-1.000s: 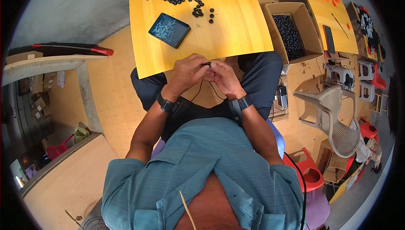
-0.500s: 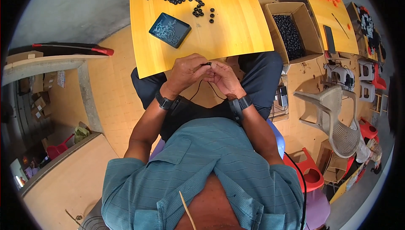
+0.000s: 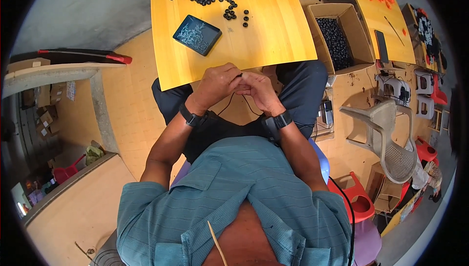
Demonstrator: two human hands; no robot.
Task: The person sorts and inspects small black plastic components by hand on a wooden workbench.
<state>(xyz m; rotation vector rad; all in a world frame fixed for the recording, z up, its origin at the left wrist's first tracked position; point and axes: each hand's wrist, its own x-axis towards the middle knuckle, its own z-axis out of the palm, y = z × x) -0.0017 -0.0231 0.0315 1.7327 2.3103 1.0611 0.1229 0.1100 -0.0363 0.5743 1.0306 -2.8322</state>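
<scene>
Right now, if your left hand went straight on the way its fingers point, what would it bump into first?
Most likely the right hand, just ahead of the left hand, with a black piece showing where they meet. Depth is unclear, so I can't tell whether the hands already touch.

Yellow wooden tabletop [image 3: 278, 36]: brightly lit, with a pale sheen toward its right side and soft shading near the front edge; the main light's direction could not be told.
Left hand [image 3: 217, 85] and right hand [image 3: 260, 90]: crisp in outline, while the dark piece [image 3: 239, 75] at the fingertips was too small to make out.
Cardboard box [image 3: 362, 46]: lit on its flaps, shadowed within.
Grey plastic armchair [image 3: 398, 157]: clear, though stretched by the fisheye lens.
Cartons [image 3: 46, 119] at left: dim and soft in detail.
Lower left rim: a small white patch glared.
Outer edges: straight lines bowed, corners fell to black.
</scene>
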